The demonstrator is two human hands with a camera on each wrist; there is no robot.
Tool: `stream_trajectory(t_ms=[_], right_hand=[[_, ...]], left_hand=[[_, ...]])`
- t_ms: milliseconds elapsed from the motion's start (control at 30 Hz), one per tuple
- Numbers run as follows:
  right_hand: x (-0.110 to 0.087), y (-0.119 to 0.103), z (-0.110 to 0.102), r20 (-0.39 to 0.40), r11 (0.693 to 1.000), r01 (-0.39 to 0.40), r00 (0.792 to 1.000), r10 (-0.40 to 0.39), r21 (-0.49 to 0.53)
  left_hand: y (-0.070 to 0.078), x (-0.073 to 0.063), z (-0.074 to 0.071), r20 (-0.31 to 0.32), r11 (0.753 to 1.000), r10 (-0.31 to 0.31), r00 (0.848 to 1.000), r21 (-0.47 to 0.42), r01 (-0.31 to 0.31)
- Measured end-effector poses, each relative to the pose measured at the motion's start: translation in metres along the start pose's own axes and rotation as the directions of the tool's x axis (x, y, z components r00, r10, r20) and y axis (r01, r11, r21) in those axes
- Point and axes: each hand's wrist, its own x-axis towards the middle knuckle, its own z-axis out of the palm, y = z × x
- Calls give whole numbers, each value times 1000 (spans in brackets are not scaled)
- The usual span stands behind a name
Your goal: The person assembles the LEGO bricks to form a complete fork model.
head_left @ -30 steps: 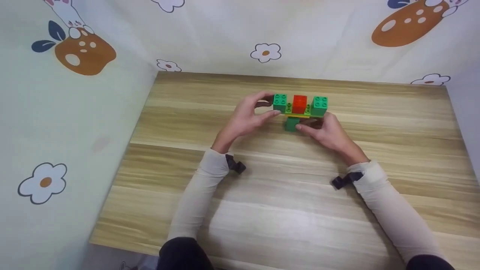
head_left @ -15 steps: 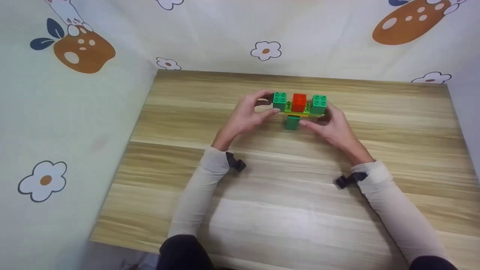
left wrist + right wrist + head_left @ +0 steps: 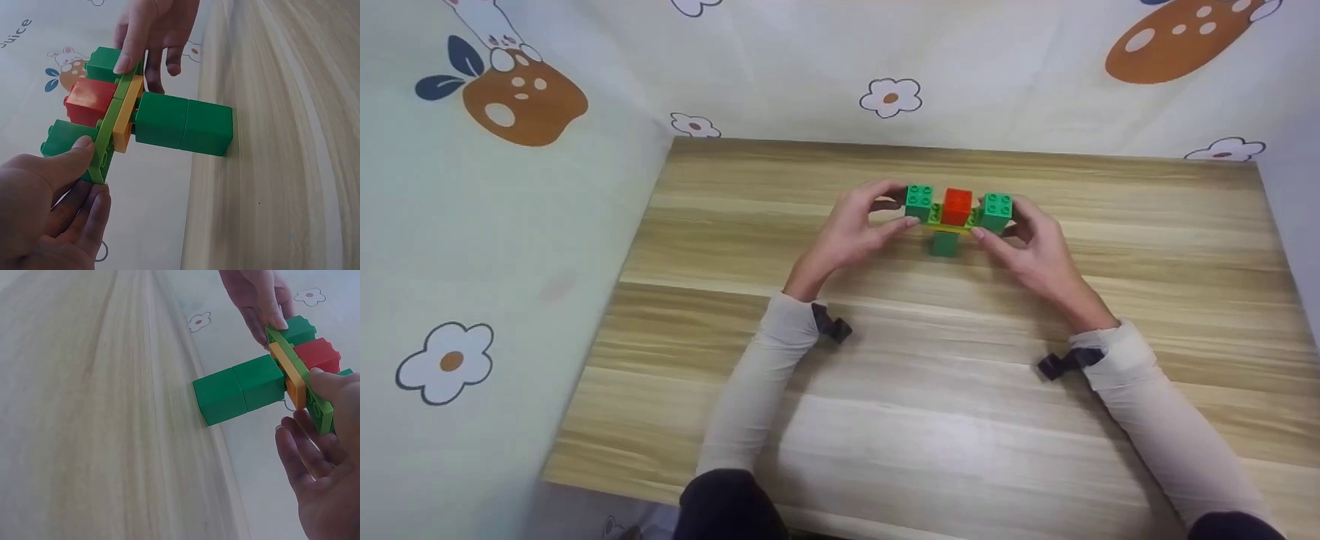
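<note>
A toy-brick structure stands upright on the wooden table. Its stem is two stacked dark green bricks (image 3: 185, 122), topped by an orange-yellow plate (image 3: 128, 115) and a longer light green layer (image 3: 104, 138). Along the top sit a left green brick (image 3: 919, 202), a red brick (image 3: 957, 207) and a right green brick (image 3: 997, 211). My left hand (image 3: 851, 229) pinches the left end of the light green layer, thumb in front. My right hand (image 3: 1039, 247) holds the opposite end, its thumb (image 3: 323, 384) on the light green edge beside the red brick and its other fingers beneath.
The wooden table (image 3: 930, 405) extends on all sides of the structure. Behind it hangs a pale backdrop (image 3: 795, 82) with printed flowers and fruit, and another patterned wall (image 3: 547, 247) borders the left. A black wrist camera (image 3: 831, 324) sits at the left cuff, another wrist camera (image 3: 1069, 363) at the right.
My right hand has shifted from the green stem up and right to the right end of the light green layer. The left hand keeps its hold, and the structure stays nearly in place.
</note>
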Motion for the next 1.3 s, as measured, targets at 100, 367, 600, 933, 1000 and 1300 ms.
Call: stream_trajectory(t_ms=[100, 367, 600, 933, 1000, 1300], right_hand=[[0, 0, -1, -2, 1000, -11, 1000, 11, 10], [0, 3, -4, 6, 999, -38, 999, 38, -4], [1, 5, -5, 20, 999, -26, 999, 27, -27], [1, 7, -6, 19, 999, -31, 999, 32, -32], [1, 7, -6, 19, 998, -47, 999, 48, -36], [0, 7, -6, 24, 996, -82, 996, 83, -29]], left_hand=[[-1, 1, 0, 3, 999, -27, 1000, -17, 27], [-4, 0, -1, 6, 999, -8, 1000, -42, 8], [-6, -1, -3, 12, 999, 14, 1000, -34, -13], [-8, -1, -2, 5, 1000, 17, 1000, -3, -17], [-8, -1, -2, 3, 1000, 13, 1000, 8, -13], [-7, -1, 0, -1, 1000, -3, 1000, 12, 3]])
